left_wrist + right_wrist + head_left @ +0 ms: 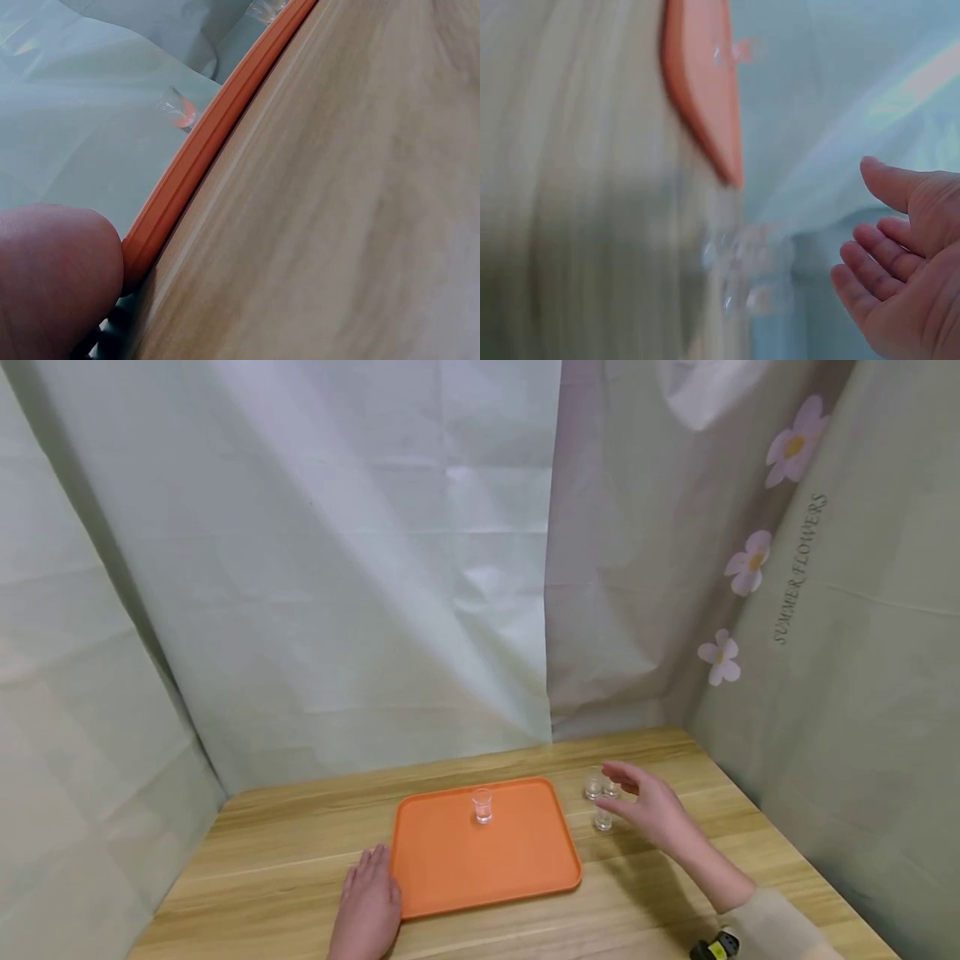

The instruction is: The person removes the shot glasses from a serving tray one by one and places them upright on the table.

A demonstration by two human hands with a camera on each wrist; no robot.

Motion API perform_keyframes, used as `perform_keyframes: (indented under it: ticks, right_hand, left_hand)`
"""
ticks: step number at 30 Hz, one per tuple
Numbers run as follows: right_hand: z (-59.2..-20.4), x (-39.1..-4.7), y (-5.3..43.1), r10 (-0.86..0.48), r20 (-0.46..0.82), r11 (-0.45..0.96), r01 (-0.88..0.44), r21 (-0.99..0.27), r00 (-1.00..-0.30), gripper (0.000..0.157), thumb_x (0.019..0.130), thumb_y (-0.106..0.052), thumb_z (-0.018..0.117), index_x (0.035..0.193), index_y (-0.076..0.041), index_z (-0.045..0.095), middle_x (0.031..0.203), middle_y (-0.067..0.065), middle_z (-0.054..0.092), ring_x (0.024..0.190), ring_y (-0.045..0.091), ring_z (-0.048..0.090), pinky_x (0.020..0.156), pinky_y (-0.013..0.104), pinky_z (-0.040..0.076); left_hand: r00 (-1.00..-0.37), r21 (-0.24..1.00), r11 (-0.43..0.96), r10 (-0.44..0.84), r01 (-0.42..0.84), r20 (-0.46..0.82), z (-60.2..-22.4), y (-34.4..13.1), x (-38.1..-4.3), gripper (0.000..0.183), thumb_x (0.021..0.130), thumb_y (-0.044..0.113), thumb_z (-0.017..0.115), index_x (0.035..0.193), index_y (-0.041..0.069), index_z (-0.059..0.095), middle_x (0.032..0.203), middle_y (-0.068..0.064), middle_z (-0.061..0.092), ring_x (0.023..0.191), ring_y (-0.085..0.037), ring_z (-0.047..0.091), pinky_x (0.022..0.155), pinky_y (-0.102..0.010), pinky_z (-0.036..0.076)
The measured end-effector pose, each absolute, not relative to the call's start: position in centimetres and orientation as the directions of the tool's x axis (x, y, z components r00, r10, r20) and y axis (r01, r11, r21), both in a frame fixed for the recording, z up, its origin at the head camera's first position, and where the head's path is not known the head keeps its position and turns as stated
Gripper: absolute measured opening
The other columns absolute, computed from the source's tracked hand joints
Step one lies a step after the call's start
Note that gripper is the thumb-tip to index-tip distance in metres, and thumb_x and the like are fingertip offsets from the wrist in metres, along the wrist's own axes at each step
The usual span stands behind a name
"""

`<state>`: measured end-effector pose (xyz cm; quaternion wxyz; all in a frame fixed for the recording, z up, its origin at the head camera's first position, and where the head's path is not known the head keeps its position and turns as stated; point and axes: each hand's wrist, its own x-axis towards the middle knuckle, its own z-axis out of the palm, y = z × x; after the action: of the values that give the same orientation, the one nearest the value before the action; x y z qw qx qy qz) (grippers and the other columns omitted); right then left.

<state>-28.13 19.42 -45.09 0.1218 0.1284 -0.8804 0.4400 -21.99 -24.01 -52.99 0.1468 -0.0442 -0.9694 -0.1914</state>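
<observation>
An orange tray [487,868] lies flat on the wooden table, with one small clear glass [482,807] upright near its far edge. My left hand [367,906] rests at the tray's left edge, fingers straight; in the left wrist view the thumb [60,277] is right at the rim. Three more clear glasses stand together right of the tray: a nearer glass [603,815] and two behind it, one of them a left glass [592,787]. Above them is my right hand [652,806], thumb and fingers spread apart with nothing held. In the right wrist view these glasses [750,259] are blurred.
The wooden table [300,835] reaches back to a pale curtain [337,568]. On the right hangs a curtain with pink flowers [746,562] and lettering. A black and yellow device [716,947] sits by the right sleeve [772,927].
</observation>
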Motion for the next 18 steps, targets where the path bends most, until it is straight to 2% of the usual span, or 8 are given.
perform_keyframes:
  ticks: [6, 13, 18]
  right_hand:
    - [-44.3, -28.3, 15.3, -0.224, 0.305, 0.514, -0.378, -0.770, -0.926, 0.063, 0.086, -0.027, 0.083, 0.141, -0.012, 0.057, 0.138, 0.006, 0.061, 0.127, 0.028, 0.057, 0.105, 0.045, 0.047]
    - [-45.6, -29.3, 10.9, -0.316, 0.276, 0.435, -0.397, -0.808, -0.908, 0.060, 0.087, -0.028, 0.081, 0.139, -0.006, 0.058, 0.134, 0.010, 0.063, 0.123, 0.032, 0.059, 0.104, 0.048, 0.048]
    - [-46.8, -30.6, 8.8, -0.344, 0.260, 0.424, -0.397, -0.814, -0.902, 0.055, 0.088, -0.027, 0.080, 0.136, -0.006, 0.060, 0.129, 0.010, 0.065, 0.118, 0.031, 0.063, 0.100, 0.046, 0.051]
  left_hand:
    - [-0.953, 0.366, 0.921, 0.020, 0.135, 0.301, -53.0, -24.0, -22.0, 0.047, 0.099, 0.007, 0.052, 0.140, -0.016, 0.047, 0.144, -0.034, 0.047, 0.138, -0.052, 0.037, 0.113, -0.065, 0.025]
    - [-0.954, 0.375, 0.917, 0.018, 0.136, 0.301, -53.0, -24.0, -22.0, 0.048, 0.099, 0.007, 0.051, 0.141, -0.016, 0.046, 0.145, -0.034, 0.046, 0.139, -0.052, 0.036, 0.115, -0.065, 0.023]
    - [-0.957, 0.382, 0.915, 0.013, 0.129, 0.290, -53.0, -24.0, -21.9, 0.049, 0.099, 0.007, 0.051, 0.142, -0.015, 0.045, 0.145, -0.034, 0.046, 0.139, -0.051, 0.036, 0.115, -0.064, 0.022]
